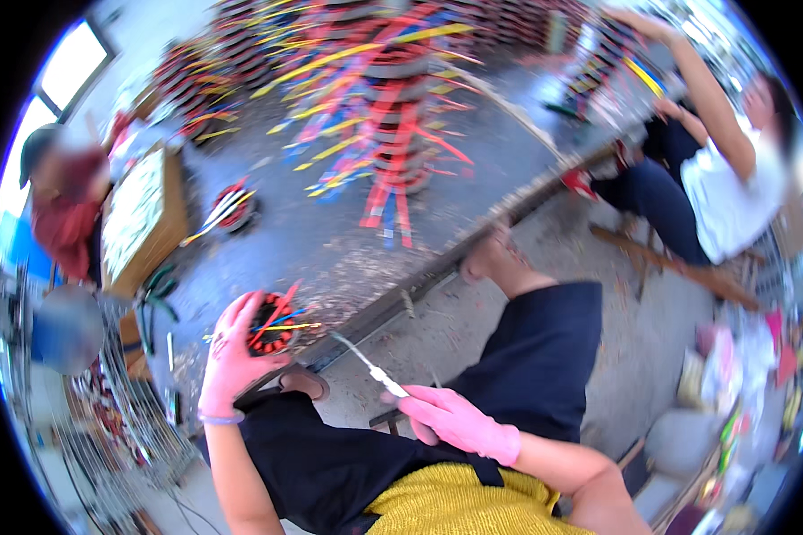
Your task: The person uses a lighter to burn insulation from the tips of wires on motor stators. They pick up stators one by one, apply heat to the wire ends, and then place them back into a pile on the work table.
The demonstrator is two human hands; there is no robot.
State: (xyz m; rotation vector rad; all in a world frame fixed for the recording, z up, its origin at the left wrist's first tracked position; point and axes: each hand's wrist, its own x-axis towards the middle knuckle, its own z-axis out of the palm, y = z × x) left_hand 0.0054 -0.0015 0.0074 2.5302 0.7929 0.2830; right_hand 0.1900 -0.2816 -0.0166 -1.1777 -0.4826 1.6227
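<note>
My left hand (230,364), in a pink glove, is wrapped round a small ring-shaped motor stator (264,341) at the near edge of the workbench. Orange-red windings line the ring, and red, blue and yellow leads stick out of it to the right. In my right hand (459,423), also gloved in pink, is a slim white-handled tool (380,375). Its thin grey tip points up and left toward the stator, apart from it; the tool's exact kind is unclear. A second stator (234,208) with white, yellow and red leads lies farther back on the bench.
Tall stacks of wired stators (397,125) stand at the back of the workbench (330,254). Green-handled pliers (159,294) and a cardboard box (138,218) are at the left. One person sits at the right beside another stack (602,58); another is at the far left.
</note>
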